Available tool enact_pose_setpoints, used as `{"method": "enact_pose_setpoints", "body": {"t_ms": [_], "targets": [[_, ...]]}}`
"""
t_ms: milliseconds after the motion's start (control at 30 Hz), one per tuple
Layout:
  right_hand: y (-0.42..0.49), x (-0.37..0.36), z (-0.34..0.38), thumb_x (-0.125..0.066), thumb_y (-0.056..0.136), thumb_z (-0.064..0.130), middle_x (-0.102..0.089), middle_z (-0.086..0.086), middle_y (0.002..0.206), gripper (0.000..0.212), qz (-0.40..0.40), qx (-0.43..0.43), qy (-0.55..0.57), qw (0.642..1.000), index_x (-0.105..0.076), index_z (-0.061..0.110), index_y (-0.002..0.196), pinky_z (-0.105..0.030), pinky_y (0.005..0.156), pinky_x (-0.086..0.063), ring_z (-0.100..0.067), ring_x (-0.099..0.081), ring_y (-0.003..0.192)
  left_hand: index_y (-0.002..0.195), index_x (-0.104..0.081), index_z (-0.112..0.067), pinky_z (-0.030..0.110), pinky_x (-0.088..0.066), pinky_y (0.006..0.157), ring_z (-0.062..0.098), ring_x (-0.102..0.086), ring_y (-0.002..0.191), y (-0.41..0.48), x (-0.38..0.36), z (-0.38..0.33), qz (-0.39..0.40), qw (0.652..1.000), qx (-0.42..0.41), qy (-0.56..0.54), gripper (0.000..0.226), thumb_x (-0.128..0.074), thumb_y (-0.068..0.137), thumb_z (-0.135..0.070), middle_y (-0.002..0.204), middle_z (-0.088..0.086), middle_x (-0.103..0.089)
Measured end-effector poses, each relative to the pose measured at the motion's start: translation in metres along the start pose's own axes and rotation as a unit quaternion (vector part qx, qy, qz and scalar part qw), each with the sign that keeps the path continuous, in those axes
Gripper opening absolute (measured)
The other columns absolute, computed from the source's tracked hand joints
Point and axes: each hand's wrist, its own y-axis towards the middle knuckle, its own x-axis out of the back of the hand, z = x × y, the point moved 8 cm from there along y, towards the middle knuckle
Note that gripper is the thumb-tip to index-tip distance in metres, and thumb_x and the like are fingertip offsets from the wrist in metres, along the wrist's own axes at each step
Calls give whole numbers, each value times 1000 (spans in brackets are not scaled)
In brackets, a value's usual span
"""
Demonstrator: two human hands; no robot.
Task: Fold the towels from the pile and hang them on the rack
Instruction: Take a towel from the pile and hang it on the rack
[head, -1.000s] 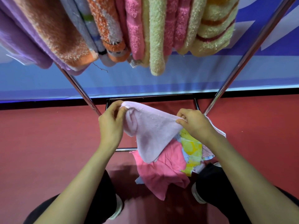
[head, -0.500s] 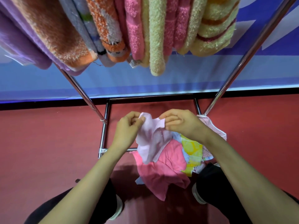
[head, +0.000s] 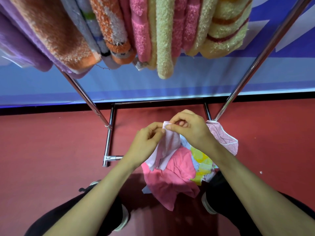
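A pale pink towel (head: 167, 149) hangs folded in half between my two hands, above the pile. My left hand (head: 146, 142) and my right hand (head: 189, 130) pinch its top corners together, fingertips almost touching. Under it the pile lies on the red floor: a bright pink towel (head: 168, 179), a yellow patterned one (head: 202, 160) and a pink towel with white edging (head: 223, 137). The chrome rack (head: 109, 140) stands in front of me. Several folded towels (head: 162, 31) hang on its top bar, in purple, orange, pink and cream.
The rack's slanted legs (head: 252, 68) run down on both sides of the pile, and its base bars (head: 158, 102) frame the floor ahead. A blue banner wall (head: 170, 86) stands behind. My shoes (head: 207, 203) flank the pile.
My hands came together from a spread hold, bringing the pale pink towel's two top corners against each other so it now hangs doubled.
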Motion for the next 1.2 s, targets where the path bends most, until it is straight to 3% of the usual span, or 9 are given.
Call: {"method": "enact_pose_setpoints", "body": {"t_ms": [167, 267, 500, 667, 733, 800, 967, 1100, 1200], "targets": [[-1, -3, 8, -76, 80, 22, -55, 9, 83, 11, 12, 42, -31, 999, -65, 23, 78, -16, 80, -38, -15, -50, 85, 97, -70, -28, 32, -49, 85, 5, -63, 88, -2, 13, -11, -66, 997, -48, -14, 10, -61, 93, -24, 90, -12, -72], [-1, -8, 6, -73, 83, 19, -48, 20, 79, 13, 49, 69, -109, 991, -64, 12, 88, -22, 83, -35, -13, -46, 86, 93, -69, -26, 15, -46, 81, -2, -58, 84, -1, 32, -21, -107, 990, -56, -73, 15, -59, 94, -14, 86, -20, -69], [-3, -7, -10, -66, 87, 27, -50, 15, 83, 19, 69, 51, -219, 972, -59, 15, 101, -43, 107, -23, -18, -51, 91, 96, -67, -19, 12, -44, 78, -2, -57, 82, -4, 74, -24, -224, 963, -71, -131, 15, -55, 96, -10, 84, -16, -66], [-2, 16, 3, -63, 79, 23, -61, 7, 79, 32, -54, 118, -219, 967, -60, 13, 110, -41, 106, -25, -12, -48, 93, 90, -66, -24, 15, -41, 73, -1, -53, 78, -6, 88, -12, -278, 953, -53, -106, 17, -54, 97, -15, 79, -17, -63], [2, 23, -3, -66, 82, 16, -60, 1, 74, 31, -40, 102, -207, 972, -61, 8, 111, -40, 96, -38, -17, -52, 84, 91, -66, -25, 16, -41, 74, -1, -53, 77, -6, 94, -9, -289, 950, -47, -107, 17, -54, 97, -14, 77, -18, -64], [3, 18, -13, -68, 83, 9, -60, -2, 76, 33, 18, 61, -207, 976, -62, 6, 116, -39, 84, -45, -27, -58, 82, 96, -66, -21, 17, -43, 77, 0, -55, 82, -4, 94, -12, -268, 957, -54, -93, 15, -53, 98, -14, 84, -16, -65], [-4, -2, -11, -76, 80, 21, -57, 5, 93, 49, 53, 56, -124, 989, -58, 11, 124, -37, 88, -44, -24, -58, 95, 96, -65, -27, 16, -44, 85, -2, -58, 92, -1, 57, -31, -103, 988, -107, 31, 18, -51, 97, -15, 95, -18, -66], [-3, -14, -6, -81, 73, 24, -48, -4, 131, 72, 103, 93, -114, 984, -49, 17, 137, -23, 104, -28, -21, -42, 124, 98, -63, -30, 10, -39, 86, -8, -57, 97, -5, 31, -39, -4, 983, -157, 94, 20, -50, 97, -15, 100, -28, -63], [-9, -27, -8, -82, 72, 15, -43, -5, 137, 74, 173, 98, -127, 972, -49, 17, 138, -17, 104, -19, -16, -32, 127, 99, -65, -26, 10, -39, 87, -4, -59, 98, -7, 22, -39, 52, 979, -168, 102, 21, -51, 97, -10, 101, -22, -65]]}}
